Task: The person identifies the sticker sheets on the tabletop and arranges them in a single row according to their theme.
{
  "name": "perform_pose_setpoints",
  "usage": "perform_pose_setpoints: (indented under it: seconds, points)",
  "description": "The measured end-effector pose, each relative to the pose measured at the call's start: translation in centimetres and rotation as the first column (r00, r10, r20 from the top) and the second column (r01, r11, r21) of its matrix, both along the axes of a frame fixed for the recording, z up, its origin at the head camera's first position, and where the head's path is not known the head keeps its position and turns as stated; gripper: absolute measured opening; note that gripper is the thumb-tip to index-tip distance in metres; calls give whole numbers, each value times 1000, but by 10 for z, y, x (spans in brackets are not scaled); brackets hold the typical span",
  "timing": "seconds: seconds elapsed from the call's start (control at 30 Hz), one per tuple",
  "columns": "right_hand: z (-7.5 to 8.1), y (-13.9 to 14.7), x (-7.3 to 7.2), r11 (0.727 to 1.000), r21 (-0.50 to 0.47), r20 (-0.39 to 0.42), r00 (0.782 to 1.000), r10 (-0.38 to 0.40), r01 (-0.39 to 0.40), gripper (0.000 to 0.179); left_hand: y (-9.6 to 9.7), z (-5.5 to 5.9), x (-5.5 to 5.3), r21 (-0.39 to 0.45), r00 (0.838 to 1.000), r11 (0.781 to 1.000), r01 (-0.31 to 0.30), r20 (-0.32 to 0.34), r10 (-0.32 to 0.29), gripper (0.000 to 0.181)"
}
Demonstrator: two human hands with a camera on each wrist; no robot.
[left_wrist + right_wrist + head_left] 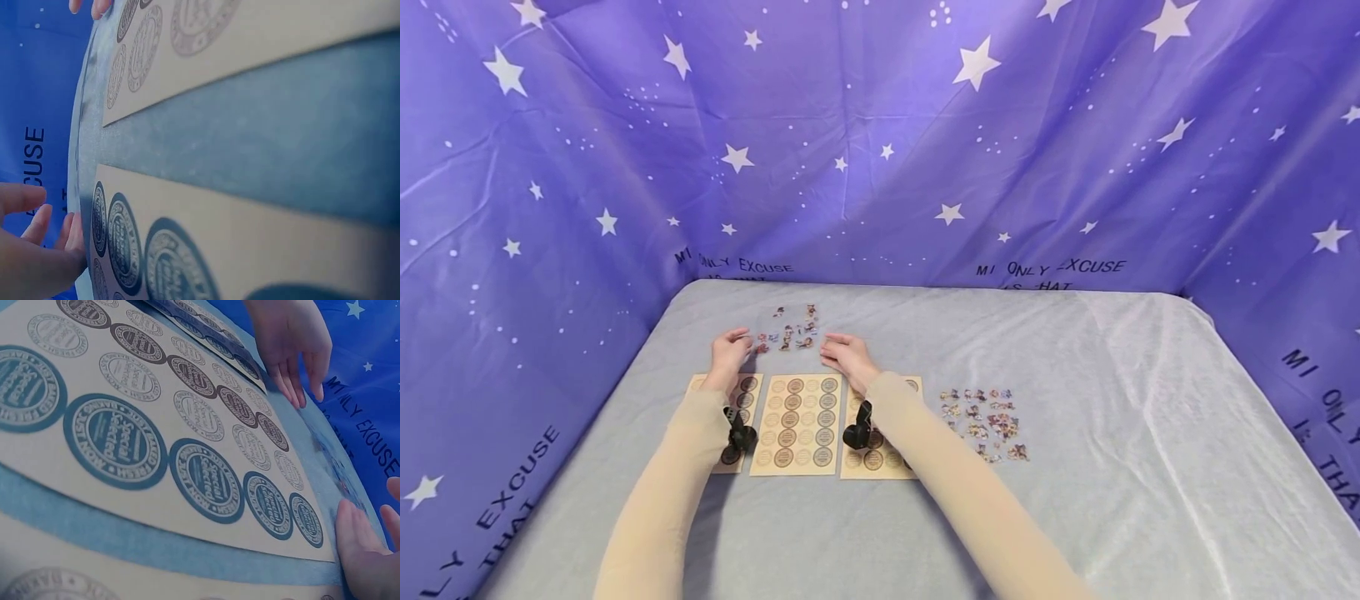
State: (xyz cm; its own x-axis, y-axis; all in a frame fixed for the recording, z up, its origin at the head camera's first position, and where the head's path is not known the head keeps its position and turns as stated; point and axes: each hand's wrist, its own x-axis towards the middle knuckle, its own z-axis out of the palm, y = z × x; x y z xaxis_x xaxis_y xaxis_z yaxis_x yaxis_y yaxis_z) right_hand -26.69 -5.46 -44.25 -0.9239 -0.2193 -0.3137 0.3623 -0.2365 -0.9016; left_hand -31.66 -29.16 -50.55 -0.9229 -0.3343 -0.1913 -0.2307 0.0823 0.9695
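A clear sticker sheet (787,331) with small cartoon figures lies at the back of the table, between the two hands. My left hand (727,357) is beside the sheet's left edge, thumb and fingers apart in the right wrist view. My right hand (850,358) rests by the right edge, its fingertips (829,348) low over the cloth. In the right wrist view the right hand (369,550) shows loose fingers, and the left hand (292,347) reaches down with relaxed ones. Neither hand grips the sheet in these views.
Three beige sheets of round labels lie side by side in front: a left one (748,400), a middle one (796,425) and a right one (872,469), the outer two partly under the forearms. Another clear sticker sheet (1002,427) lies to the right. A purple star curtain (880,192) encloses the table.
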Motion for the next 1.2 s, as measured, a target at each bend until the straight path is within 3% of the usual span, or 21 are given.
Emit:
perform_pose_setpoints:
  seconds: [0.03,0.07,0.13,0.17,0.2,0.23,0.27,0.3,0.4,0.47,0.57,0.63,0.77,0.83,0.93,1.07,1.2]
  points:
    - [0,0,0,1000,-7,-6,1000,4,-4,42,-11,-19,-15,8,1000,1000,25,-12,-25,36]
    - [0,0,0,1000,-15,-6,1000,7,-7,43,-15,-26,-19,32,999,998,51,-9,-51,35]
    - [-6,-1,-6,1000,-6,-17,1000,12,-12,44,-35,-62,-47,51,997,996,77,-22,-76,34]
    - [-11,-4,-10,1000,-3,-31,1000,4,-4,45,-42,-74,-58,19,998,997,69,-9,-69,37]
    - [-25,-6,-20,1000,-6,-50,999,2,-3,45,-38,-67,-54,12,997,997,81,6,-81,40]
    - [-39,-9,-30,1000,4,-77,997,-1,1,45,-27,-48,-41,-4,998,998,70,8,-70,41]
    - [-54,-12,-42,1000,25,-98,995,-3,6,45,-23,-43,-38,-9,997,998,70,19,-69,43]
    - [-66,-15,-51,999,50,-109,994,0,6,45,-29,-55,-50,-23,999,998,52,4,-52,44]
    - [-102,-23,-80,992,126,-141,990,9,9,46,-25,-54,-53,-60,1000,998,25,13,-24,45]
    - [-112,-28,-89,984,175,-146,989,18,8,48,-24,-57,-58,-107,1000,994,0,26,3,41]
    - [-122,-34,-98,982,191,-149,988,35,-6,48,-28,-62,-66,-176,998,984,-15,53,24,38]
    - [-130,-37,-104,983,184,-167,985,40,-9,46,-32,-69,-73,-170,996,985,1,89,14,40]
    - [-143,-45,-116,968,250,-136,990,25,10,37,-48,-100,-98,-204,992,979,6,123,20,47]
    - [-144,-48,-116,959,282,-126,992,26,10,35,-55,-118,-112,-223,992,975,1,126,28,48]
    - [-141,-46,-112,961,277,-116,992,41,-8,34,-62,-134,-122,-242,993,970,-1,118,30,49]
    - [-137,-41,-105,973,232,-119,992,35,-6,31,-61,-136,-125,-288,990,958,-18,130,58,42]
    - [-144,-41,-106,975,211,-156,987,-38,71,23,-50,-112,-110,-267,985,963,-31,154,74,27]
